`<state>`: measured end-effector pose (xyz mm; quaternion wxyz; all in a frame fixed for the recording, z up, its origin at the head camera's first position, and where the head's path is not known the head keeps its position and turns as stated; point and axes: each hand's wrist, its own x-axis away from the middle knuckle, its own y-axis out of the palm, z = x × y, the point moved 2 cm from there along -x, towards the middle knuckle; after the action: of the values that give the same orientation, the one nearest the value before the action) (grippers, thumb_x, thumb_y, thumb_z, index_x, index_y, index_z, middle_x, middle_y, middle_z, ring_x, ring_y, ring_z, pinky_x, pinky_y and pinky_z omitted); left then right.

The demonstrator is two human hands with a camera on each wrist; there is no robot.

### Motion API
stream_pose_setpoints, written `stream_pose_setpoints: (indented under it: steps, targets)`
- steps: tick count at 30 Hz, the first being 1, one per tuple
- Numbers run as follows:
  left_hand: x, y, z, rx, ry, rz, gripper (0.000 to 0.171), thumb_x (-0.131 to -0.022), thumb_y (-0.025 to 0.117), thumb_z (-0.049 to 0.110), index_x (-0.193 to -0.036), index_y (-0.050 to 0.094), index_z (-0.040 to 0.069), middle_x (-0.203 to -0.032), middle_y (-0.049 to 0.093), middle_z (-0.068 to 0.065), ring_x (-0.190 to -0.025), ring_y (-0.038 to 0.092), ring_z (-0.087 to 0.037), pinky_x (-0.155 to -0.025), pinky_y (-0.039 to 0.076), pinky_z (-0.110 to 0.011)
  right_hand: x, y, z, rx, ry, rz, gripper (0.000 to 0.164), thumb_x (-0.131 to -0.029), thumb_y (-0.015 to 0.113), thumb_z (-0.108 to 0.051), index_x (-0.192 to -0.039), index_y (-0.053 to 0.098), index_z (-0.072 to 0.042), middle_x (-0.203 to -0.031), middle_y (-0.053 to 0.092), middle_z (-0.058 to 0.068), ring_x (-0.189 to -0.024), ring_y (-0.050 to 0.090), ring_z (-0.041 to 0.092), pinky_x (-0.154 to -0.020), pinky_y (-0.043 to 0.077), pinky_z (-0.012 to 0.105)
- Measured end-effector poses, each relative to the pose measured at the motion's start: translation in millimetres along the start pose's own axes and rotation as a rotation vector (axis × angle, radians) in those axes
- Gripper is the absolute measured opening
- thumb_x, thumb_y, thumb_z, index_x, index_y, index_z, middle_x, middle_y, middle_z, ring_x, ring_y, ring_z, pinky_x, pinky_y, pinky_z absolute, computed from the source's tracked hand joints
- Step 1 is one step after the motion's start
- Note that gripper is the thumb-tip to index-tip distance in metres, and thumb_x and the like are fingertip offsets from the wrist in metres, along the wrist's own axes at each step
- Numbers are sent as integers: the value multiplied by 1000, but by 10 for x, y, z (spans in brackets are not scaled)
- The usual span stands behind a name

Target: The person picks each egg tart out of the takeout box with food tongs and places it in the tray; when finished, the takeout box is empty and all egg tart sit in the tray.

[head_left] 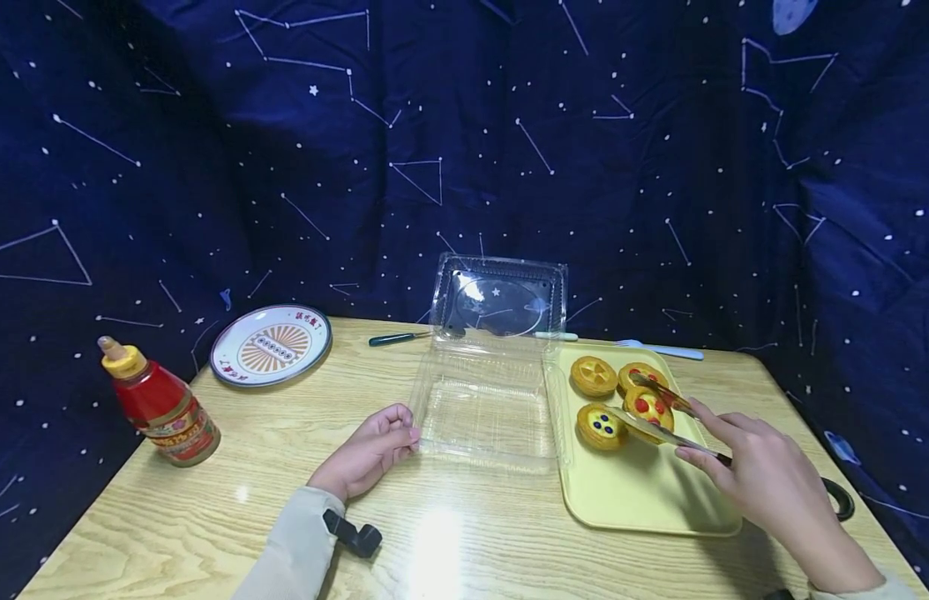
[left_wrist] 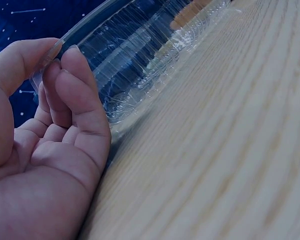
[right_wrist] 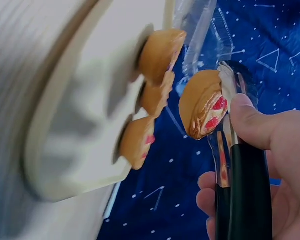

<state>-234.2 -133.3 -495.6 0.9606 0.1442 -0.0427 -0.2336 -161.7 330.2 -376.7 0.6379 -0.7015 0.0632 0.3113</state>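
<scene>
My left hand (head_left: 374, 450) pinches the near left corner of a clear plastic clamshell box (head_left: 482, 454), thumb on top of the rim. The box stands with its lid (head_left: 501, 304) raised at the back. My right hand (head_left: 775, 475) grips black-handled metal tongs (right_wrist: 250, 185). Between the tongs' tips is a tart with red topping (right_wrist: 200, 105), held up off the yellow tray (head_left: 644, 508). On the tray sit a tart with blue dots (head_left: 599, 427), a plain-topped tart (head_left: 593, 377) and another red-topped tart (head_left: 631, 372), partly hidden behind the lifted one.
A red squeeze bottle with a yellow cap (head_left: 167, 412) stands at the left. Behind it lies a patterned plate (head_left: 272, 346). Along the back edge are a dark-handled utensil (head_left: 397, 338) and a pale blue fork (head_left: 666, 350). A starry dark blue cloth (head_left: 464, 125) hangs behind the table.
</scene>
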Motion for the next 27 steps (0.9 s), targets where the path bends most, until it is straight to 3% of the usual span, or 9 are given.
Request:
stream_pose_setpoints:
  steps: [8, 15, 27]
  targets:
    - [16, 7, 9, 14, -6, 8, 13, -96, 57, 2, -100, 46, 8, -89, 52, 0, -86, 56, -15, -80, 49, -26, 135, 113, 213, -39, 59, -31, 67, -75, 84, -36, -132, 62, -8, -93, 68, 14, -74, 62, 37, -60, 46, 57]
    - [22, 16, 26, 15, -15, 9, 13, -96, 57, 3, -101, 46, 7, -89, 53, 0, -86, 56, -15, -80, 49, -26, 236, 235, 380, -59, 111, -75, 67, -77, 83, -37, -132, 61, -6, -96, 68, 16, -72, 62, 35, -55, 46, 56]
    - [15, 18, 29, 15, -5, -5, 14, -96, 57, 2, -101, 45, 6, -86, 54, 0, -85, 57, -15, -78, 49, -25, 321, 397, 465, -124, 148, -151, 73, -80, 80, -43, -138, 56, -5, -102, 67, 21, -83, 65, 43, -63, 48, 60]
